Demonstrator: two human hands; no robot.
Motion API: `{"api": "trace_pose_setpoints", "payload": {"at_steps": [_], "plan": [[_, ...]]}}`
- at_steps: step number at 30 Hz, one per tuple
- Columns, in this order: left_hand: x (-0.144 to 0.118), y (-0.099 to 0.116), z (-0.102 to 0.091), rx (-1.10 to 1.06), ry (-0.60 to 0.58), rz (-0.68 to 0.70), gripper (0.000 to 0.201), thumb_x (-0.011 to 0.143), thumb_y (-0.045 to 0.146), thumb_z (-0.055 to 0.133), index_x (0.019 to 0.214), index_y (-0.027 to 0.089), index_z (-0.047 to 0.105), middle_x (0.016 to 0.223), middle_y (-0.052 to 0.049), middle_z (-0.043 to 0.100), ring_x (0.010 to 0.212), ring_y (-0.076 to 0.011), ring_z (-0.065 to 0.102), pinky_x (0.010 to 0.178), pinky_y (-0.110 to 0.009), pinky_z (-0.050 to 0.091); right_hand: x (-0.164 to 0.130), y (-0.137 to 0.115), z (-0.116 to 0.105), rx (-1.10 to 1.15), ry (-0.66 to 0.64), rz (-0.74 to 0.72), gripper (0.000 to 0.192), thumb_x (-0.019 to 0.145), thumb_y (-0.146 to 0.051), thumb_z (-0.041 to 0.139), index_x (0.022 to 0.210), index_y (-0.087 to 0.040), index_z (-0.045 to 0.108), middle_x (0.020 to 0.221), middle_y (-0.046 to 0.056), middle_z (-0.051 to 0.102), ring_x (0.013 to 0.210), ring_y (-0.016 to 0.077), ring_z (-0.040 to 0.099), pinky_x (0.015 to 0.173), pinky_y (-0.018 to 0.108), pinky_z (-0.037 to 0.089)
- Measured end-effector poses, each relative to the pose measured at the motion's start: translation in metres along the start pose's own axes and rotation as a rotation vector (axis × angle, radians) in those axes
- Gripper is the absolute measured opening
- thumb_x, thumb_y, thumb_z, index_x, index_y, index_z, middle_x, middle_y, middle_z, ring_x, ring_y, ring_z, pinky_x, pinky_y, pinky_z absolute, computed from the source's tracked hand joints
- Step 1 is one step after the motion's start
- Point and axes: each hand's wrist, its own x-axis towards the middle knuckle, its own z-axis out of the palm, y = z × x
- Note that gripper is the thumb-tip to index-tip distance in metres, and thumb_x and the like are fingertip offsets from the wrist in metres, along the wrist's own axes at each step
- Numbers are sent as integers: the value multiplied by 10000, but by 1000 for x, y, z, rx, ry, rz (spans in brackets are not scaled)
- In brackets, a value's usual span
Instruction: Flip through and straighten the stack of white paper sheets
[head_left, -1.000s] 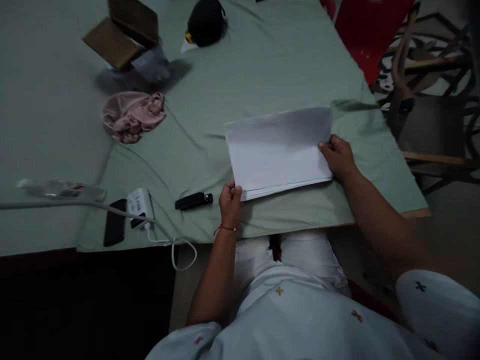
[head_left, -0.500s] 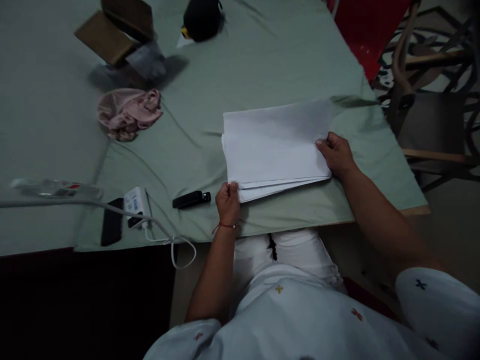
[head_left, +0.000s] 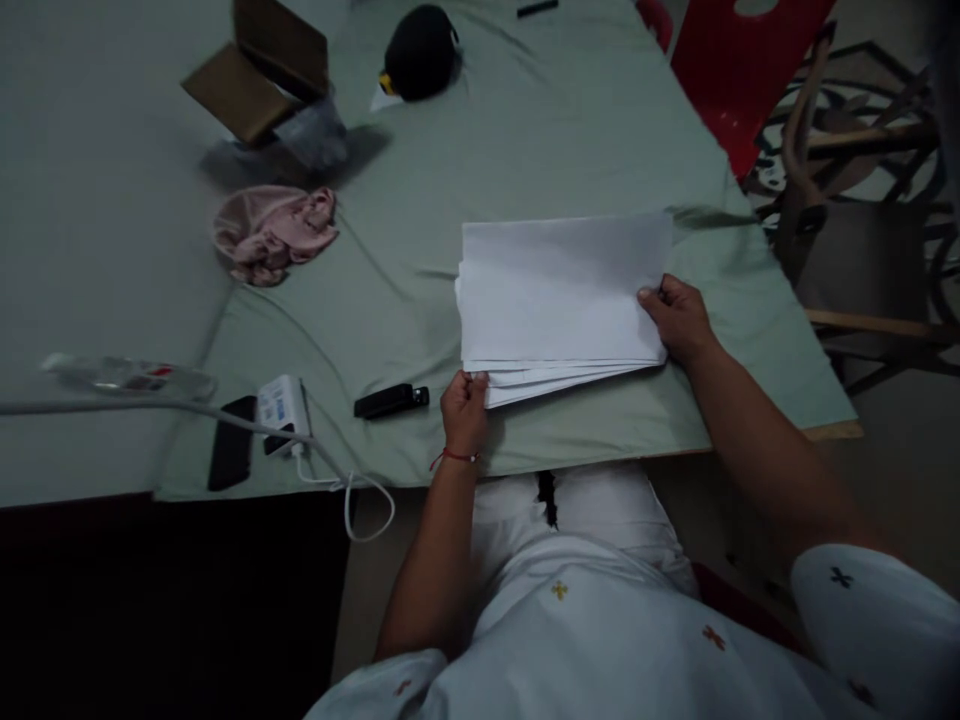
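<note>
I go from left to right across the pale green cloth-covered table [head_left: 525, 120]. Far left lies a clear plastic bottle on its side [head_left: 127, 375]. Next to it are a flat black phone [head_left: 231, 455] and a small white charger block [head_left: 281, 405] with a white cord hanging off the table edge. Up at about 11 o'clock from the papers sit an open brown cardboard box [head_left: 259, 70] and a crumpled pink cloth [head_left: 274, 232]. A round black pouch [head_left: 418, 52] sits at about 12 o'clock, far back. A small black stapler [head_left: 390, 401] lies just left of my left hand.

My left hand [head_left: 465, 410] pinches the near left corner of the stack of white paper sheets [head_left: 559, 295]. The fingers are closed on that corner. The stack lies flat on the table, close to the near edge, right in front of me. Its long side runs left to right, from 9 o'clock to 3 o'clock. The lower sheets fan out a little along the near edge.

My right hand [head_left: 679, 320] grips the right short edge of the stack, thumb on top, fingers closed on the paper. So the stack sits between my two hands, one hand at each end. Both hands touch it, and neither is nearer than the other.

At 2 o'clock, past the table, stand a red plastic chair [head_left: 739, 70] and a wooden chair [head_left: 862, 250].
</note>
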Motion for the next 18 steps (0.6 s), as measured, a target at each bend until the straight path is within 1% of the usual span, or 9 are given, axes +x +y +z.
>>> {"api": "trace_pose_setpoints", "payload": {"at_steps": [3, 5, 8, 10, 11, 13, 15, 16, 18], "plan": [[0, -4, -2, -1, 32, 1, 488, 882, 669, 721, 786, 199, 632, 704, 30, 573, 656, -120, 471, 619, -228, 402, -1, 0, 0, 21, -4, -6, 428, 754, -620, 837, 813, -263, 608, 703, -15, 513, 636, 152, 447, 543, 309, 398], [-1, -4, -3, -55, 29, -27, 483, 869, 668, 734, 787, 204, 628, 704, 28, 572, 656, -123, 487, 619, -229, 416, 0, 1, 0, 39, -4, -3, 427, 758, -623, 847, 812, -265, 619, 703, -11, 532, 642, 159, 486, 541, 317, 438], [-3, 2, -3, -172, -42, -53, 460, 756, 607, 855, 836, 202, 653, 776, 6, 635, 687, -133, 549, 634, -236, 465, 1, 3, -1, 67, 5, 17, 424, 767, -627, 851, 834, -267, 637, 711, -11, 556, 648, 163, 525, 529, 314, 457], [-4, 5, -3, -216, -99, -61, 471, 668, 535, 929, 880, 202, 671, 800, 1, 647, 674, -131, 561, 584, -227, 459, 1, 3, -1, 83, 13, 16, 416, 780, -627, 840, 862, -265, 650, 731, -7, 577, 660, 164, 545, 537, 311, 457], [-4, 6, -3, -221, -112, -71, 476, 641, 504, 949, 891, 205, 675, 776, 13, 625, 638, -120, 542, 535, -216, 431, 1, 3, -1, 85, 16, 12, 415, 784, -627, 836, 865, -264, 651, 738, -5, 583, 665, 165, 551, 542, 312, 455], [-4, 6, -3, -212, -90, -101, 469, 630, 476, 962, 891, 210, 678, 705, 48, 542, 549, -91, 462, 444, -200, 348, 1, 2, 0, 83, 20, 9, 416, 780, -631, 832, 867, -266, 651, 745, 0, 595, 673, 171, 559, 552, 318, 453], [-3, 4, -2, -187, -52, -120, 448, 658, 489, 953, 880, 210, 684, 655, 72, 471, 499, -75, 393, 411, -199, 300, 0, -1, 0, 79, 17, 21, 426, 763, -639, 839, 879, -271, 659, 751, 5, 612, 678, 181, 566, 557, 327, 455], [-2, 2, -2, -174, -37, -114, 442, 675, 507, 944, 877, 206, 691, 647, 73, 475, 501, -74, 400, 425, -200, 317, 0, -2, 0, 78, 16, 28, 432, 753, -644, 843, 885, -274, 664, 753, 6, 619, 678, 184, 568, 557, 330, 456], [-1, -1, -1, -150, -20, -76, 440, 719, 549, 913, 886, 196, 711, 687, 45, 569, 567, -90, 495, 510, -206, 408, -1, -4, 1, 76, 11, 35, 437, 743, -649, 848, 884, -276, 668, 751, 6, 623, 673, 186, 572, 558, 334, 457]]}}
